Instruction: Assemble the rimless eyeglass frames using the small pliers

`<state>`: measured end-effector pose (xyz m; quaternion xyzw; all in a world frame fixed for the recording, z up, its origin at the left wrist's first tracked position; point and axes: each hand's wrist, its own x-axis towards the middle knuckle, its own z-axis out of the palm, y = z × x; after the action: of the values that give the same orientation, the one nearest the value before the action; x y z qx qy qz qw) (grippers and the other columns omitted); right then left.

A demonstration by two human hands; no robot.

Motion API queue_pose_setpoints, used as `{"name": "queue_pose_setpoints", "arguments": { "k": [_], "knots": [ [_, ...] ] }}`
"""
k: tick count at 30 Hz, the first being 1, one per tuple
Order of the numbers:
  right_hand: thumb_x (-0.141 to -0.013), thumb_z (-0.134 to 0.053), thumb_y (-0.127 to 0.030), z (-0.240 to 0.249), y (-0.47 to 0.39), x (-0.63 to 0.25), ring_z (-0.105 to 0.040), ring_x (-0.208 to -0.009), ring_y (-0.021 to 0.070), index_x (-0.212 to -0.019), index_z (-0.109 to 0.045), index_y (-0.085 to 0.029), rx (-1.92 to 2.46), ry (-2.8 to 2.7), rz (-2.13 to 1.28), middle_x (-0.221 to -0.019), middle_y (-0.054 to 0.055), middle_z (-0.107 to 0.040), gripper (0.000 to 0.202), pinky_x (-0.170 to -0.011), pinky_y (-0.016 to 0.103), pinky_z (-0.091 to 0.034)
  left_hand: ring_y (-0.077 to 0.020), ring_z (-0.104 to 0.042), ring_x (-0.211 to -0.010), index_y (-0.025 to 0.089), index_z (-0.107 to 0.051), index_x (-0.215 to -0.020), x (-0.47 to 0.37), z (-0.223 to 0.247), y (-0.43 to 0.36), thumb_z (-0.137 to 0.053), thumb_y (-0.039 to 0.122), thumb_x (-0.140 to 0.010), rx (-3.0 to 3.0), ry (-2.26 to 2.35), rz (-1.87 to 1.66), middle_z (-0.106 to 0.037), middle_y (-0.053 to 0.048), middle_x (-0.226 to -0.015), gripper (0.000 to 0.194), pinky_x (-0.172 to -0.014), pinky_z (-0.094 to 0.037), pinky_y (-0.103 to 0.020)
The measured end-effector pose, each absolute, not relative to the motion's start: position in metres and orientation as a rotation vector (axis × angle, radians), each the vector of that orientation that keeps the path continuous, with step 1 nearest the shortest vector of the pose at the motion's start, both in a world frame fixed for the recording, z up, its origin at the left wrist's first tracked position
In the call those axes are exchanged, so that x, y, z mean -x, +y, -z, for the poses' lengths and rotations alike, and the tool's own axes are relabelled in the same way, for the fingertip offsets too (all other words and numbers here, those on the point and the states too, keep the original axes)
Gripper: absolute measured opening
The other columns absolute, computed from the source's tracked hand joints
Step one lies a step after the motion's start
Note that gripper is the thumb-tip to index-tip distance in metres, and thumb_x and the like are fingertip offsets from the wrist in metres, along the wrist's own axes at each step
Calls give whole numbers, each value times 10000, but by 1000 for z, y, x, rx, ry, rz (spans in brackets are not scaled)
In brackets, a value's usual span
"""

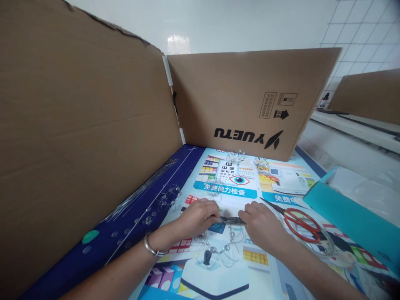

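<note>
My right hand (pixel 262 218) is closed round one end of a dark metal tool, which looks like small pliers (pixel 233 221). The tool's other end reaches my left hand (pixel 203 213), whose fingers are pinched together at the wire there. Below both hands hangs or lies a beaded wire piece (pixel 226 249) with thin wire loops and clear round beads; I cannot tell how much of it rests on the table. The wire's end at my left fingertips is too fine to make out. Scissors with red handles (pixel 301 225) lie just right of my right hand.
Loose clear beads (pixel 148 218) and straight wires (pixel 134 198) lie at the left. More beaded wire pieces (pixel 236 157) sit at the back. Cardboard panels (pixel 250 96) stand behind and left. A wire coil (pixel 326 250) and a turquoise box (pixel 353 221) are at the right.
</note>
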<state>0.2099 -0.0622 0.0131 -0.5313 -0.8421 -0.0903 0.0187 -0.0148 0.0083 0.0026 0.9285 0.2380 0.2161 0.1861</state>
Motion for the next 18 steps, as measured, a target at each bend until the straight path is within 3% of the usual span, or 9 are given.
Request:
{"name": "queue_pose_setpoints", "arguments": {
  "k": [18],
  "knots": [
    [-768,-474,-76,-28,-59,-224,-415,-786,181,-774,-575,-187,1528,-2770,354,-767,42,-526,150,-687,324,-235,-143,-528,-761,170,-562,-732,4,-2,5,-514,151,-839,-2607,582,-689,-622,3,-729,119,-843,-307,-338]
  ]
}}
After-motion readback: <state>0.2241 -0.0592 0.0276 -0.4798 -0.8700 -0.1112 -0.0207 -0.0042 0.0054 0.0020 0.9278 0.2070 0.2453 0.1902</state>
